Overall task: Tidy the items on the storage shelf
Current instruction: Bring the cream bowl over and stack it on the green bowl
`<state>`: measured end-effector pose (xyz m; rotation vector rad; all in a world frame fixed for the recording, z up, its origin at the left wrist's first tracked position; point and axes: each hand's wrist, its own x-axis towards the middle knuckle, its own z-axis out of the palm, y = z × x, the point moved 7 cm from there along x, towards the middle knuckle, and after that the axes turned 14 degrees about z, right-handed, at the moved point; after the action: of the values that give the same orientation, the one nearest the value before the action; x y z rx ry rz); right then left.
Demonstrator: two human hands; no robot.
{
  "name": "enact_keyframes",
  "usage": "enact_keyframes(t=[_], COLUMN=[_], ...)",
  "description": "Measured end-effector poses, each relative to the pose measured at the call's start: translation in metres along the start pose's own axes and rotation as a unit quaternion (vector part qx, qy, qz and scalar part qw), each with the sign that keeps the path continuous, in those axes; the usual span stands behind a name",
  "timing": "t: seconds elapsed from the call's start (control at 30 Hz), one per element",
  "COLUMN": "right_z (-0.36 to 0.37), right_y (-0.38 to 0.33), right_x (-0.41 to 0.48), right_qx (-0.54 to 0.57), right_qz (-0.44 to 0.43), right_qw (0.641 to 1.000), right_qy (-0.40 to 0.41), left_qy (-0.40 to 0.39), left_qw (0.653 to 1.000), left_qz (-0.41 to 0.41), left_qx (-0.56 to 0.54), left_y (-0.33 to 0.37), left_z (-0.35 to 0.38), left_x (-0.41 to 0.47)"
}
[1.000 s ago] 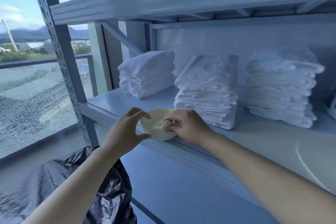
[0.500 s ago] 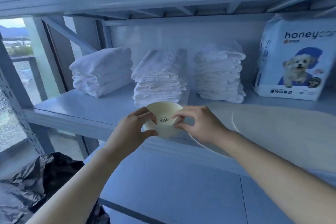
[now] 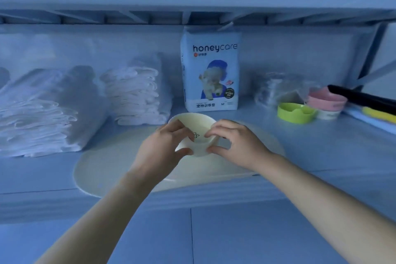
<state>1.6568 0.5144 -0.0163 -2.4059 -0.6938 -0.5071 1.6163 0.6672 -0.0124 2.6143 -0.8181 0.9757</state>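
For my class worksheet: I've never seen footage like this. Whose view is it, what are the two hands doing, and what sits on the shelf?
No machine here: a person wears a camera on the head, so you look down along their arms. The left hand and right hand together hold a cream bowl over a round cream mat on the shelf. Behind stand white folded stacks, a honeycare pack, a green bowl and a pink bowl.

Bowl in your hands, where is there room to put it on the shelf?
The cream mat in front of the honeycare bag is bare, and so is the shelf between mat and green bowl. Crowded: white pad stacks left, pink bowls far right.
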Motion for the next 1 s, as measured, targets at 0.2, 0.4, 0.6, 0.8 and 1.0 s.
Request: enact_keyframes(t=[0.2, 0.4, 0.6, 0.8, 1.0], right_z=[-0.082, -0.137, -0.170, -0.181, -0.200], right_y=[0.107, 0.188, 0.234, 0.261, 0.281], right_x=[-0.035, -0.059, -0.064, -0.065, -0.042], right_qx=[-0.046, -0.051, -0.056, -0.048, -0.060], right_qz=[0.032, 0.065, 0.073, 0.073, 0.064], right_qw=[0.998, 0.996, 0.993, 0.991, 0.986], right_qy=[0.019, 0.040, 0.072, 0.097, 0.140], left_qy=[-0.025, -0.036, -0.038, -0.039, -0.005], left_qw=[0.999, 0.996, 0.992, 0.989, 0.990], left_qz=[0.026, 0.052, 0.071, 0.085, 0.095], left_qx=[-0.029, -0.061, -0.099, -0.116, -0.107], left_y=[0.087, 0.150, 0.181, 0.193, 0.187], left_z=[0.083, 0.142, 0.172, 0.190, 0.197], left_x=[0.079, 0.134, 0.175, 0.200, 0.239])
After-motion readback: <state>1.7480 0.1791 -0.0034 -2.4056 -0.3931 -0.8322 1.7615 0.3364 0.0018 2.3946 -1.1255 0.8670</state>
